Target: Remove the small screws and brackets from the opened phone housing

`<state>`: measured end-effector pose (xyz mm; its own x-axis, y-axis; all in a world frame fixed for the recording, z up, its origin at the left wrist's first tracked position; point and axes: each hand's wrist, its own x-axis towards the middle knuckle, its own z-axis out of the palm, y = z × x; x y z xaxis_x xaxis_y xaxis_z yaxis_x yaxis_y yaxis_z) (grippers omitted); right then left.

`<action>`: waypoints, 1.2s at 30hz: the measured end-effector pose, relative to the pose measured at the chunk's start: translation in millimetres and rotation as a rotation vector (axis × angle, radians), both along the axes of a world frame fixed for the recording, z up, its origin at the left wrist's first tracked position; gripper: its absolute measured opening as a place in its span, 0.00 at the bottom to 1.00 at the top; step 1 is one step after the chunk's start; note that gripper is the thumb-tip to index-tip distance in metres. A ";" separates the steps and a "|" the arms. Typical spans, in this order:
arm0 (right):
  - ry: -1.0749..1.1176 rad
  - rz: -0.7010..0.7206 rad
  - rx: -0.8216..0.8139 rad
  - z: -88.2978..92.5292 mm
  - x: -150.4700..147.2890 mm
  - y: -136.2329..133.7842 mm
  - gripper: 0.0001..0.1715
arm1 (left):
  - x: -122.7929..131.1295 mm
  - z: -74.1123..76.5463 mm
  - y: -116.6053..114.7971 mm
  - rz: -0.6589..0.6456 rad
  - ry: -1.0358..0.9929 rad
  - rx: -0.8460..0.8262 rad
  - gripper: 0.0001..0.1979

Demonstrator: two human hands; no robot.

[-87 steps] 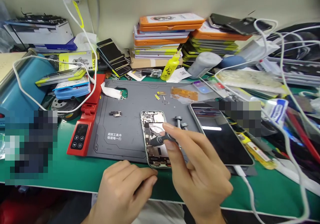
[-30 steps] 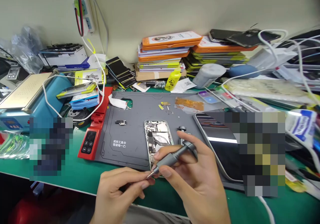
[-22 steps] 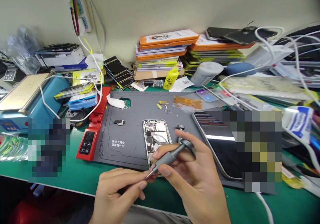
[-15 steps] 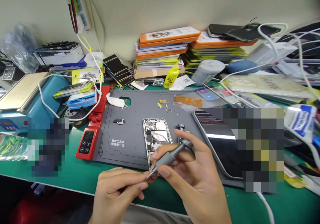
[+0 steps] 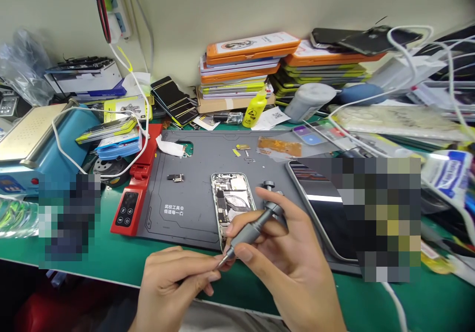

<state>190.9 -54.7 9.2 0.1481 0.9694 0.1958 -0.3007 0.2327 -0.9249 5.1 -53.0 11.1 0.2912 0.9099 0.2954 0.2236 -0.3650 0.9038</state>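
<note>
A grey precision screwdriver [image 5: 247, 235] slants across the front of the mat, gripped by my right hand [image 5: 293, 262] with the thumb below and the forefinger up at its cap end. Its thin tip points down-left into the fingertips of my left hand [image 5: 178, 277]. There my thumb and forefinger are pinched together; whatever lies between them, if anything, is too small to make out. Just beyond my hands lies an opened phone [image 5: 233, 198], its inner parts bare and its lower end partly covered by my fingers. Another grey screwdriver [image 5: 269, 186] shows behind my right forefinger.
A grey repair mat [image 5: 200, 159] with a red side unit [image 5: 129, 206] carries a small black part [image 5: 175, 177] and tiny metal pieces. To the right lies a large dark-screened device [image 5: 322, 208]. Behind stand a yellow bottle [image 5: 255, 108] and stacked orange boxes [image 5: 248, 50].
The view has shifted slightly. Both hands and the screwdriver keep nearly the same pose, tip still at my left fingertips.
</note>
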 end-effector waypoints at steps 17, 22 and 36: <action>-0.012 0.031 -0.019 -0.6 2.5 1.9 0.28 | -4.6 -7.2 -1.0 -0.072 -0.048 0.021 0.10; 0.034 0.042 -0.030 -2.8 2.0 0.6 0.28 | -3.8 -6.9 -0.9 -0.076 -0.046 0.024 0.09; -0.391 -0.553 0.198 -1.8 10.7 1.2 0.35 | 4.7 -2.1 3.2 -0.033 0.137 0.102 0.11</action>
<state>201.5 -53.5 7.5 0.4921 0.7128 0.4998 0.2560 0.4303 -0.8656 9.8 -49.8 9.1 0.3640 0.8665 0.3416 0.3290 -0.4627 0.8232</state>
